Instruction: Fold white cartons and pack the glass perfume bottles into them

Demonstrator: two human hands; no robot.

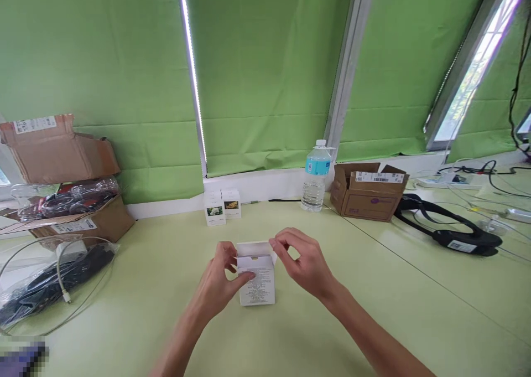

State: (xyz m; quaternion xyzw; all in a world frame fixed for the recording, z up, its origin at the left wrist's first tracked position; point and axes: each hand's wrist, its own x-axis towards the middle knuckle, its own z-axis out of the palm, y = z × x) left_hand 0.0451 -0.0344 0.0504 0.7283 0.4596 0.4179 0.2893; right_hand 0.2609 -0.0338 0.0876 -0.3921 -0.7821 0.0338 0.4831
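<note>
A small white carton (pixel 258 285) stands on the table in front of me, its printed side facing me and its top flap raised. My left hand (pixel 219 283) grips the carton's left side, thumb on the printed face and fingers behind the edge. With thumb and forefinger pinched together, my right hand (pixel 301 258) holds the flap (pixel 254 249) at its right end. What lies inside the carton is hidden. Farther back, two similar white boxes with flower pictures, a left one (pixel 214 208) and a right one (pixel 231 204), stand side by side near the wall.
A water bottle (pixel 316 177) and an open cardboard box (pixel 369 194) stand at the back right, beside a black headset (pixel 456 227). Stacked cardboard boxes (pixel 62 155) and a bagged black item with cables (pixel 62 277) occupy the left. Cables and a power strip (pixel 454 182) lie far right.
</note>
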